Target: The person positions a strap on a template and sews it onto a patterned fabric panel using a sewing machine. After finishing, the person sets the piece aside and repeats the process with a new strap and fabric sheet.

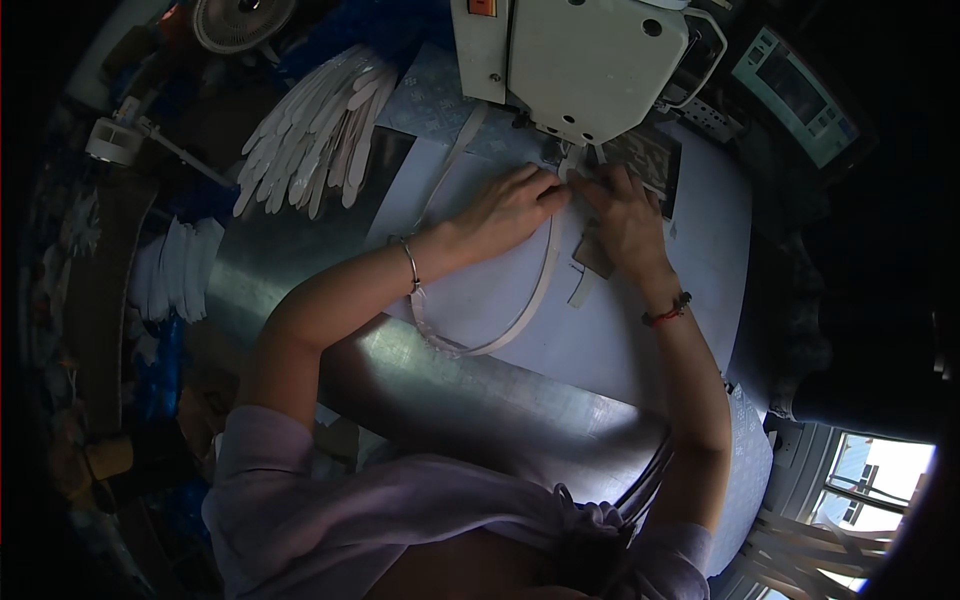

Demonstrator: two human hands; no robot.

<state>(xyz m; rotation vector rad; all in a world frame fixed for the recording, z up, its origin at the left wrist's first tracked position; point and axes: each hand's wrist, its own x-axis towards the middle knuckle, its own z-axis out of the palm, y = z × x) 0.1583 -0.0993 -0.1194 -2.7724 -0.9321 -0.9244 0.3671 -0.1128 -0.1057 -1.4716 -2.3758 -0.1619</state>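
A pale sewing machine head (600, 70) stands at the top, its presser foot just beyond my fingertips. My left hand (508, 212) is closed, fingers curled on a narrow white strap (543, 275) close to the needle area. The strap hangs from there in a loop across the work surface and back up to the left, passing behind my forearm. My right hand (628, 215) is closed too, its thumb and fingers bent by the presser foot; whatever they grip is hidden. Below it lie a small brown piece (594, 256) and a short pale strip (578, 289).
A thick bundle of white straps (315, 130) lies at the upper left, with more white pieces (178, 268) lower down. A lit control screen (797, 95) stands at the right. A fan (242, 20) is at the top left. The shiny metal table edge (480, 390) runs nearest my body.
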